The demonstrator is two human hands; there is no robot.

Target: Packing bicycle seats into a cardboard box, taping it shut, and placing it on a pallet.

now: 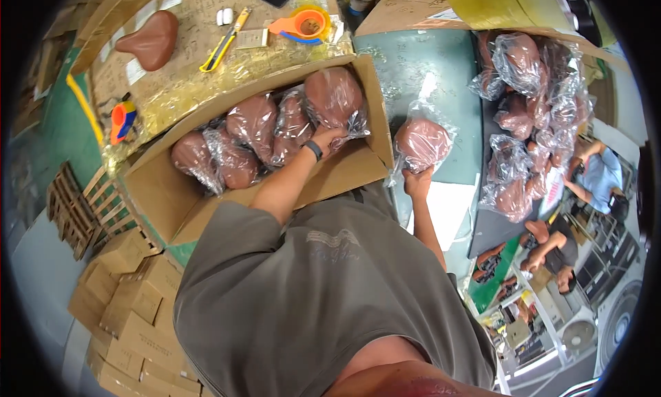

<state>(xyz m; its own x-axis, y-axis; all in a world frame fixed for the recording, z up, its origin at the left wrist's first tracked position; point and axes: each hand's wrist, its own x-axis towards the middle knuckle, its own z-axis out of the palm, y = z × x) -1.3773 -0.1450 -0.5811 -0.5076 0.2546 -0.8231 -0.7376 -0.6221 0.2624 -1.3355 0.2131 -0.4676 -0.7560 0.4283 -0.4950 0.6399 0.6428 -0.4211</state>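
- Saddles [252,125], brown and bagged in clear plastic, lie side by side inside the open cardboard box [377,108]; the left hand [330,137] reaches in, fingers closed around the narrow end of the rightmost saddle [334,92].
- Just right of the box, the right hand [417,182] has its fingers clamped on another bagged saddle [422,142] (whether it touches the table [406,59], I cannot tell).
- Both hands' fingertips are partly hidden by plastic and saddle.
- Farther right of the box, glossy wrap blurs a saddle heap [530,121].
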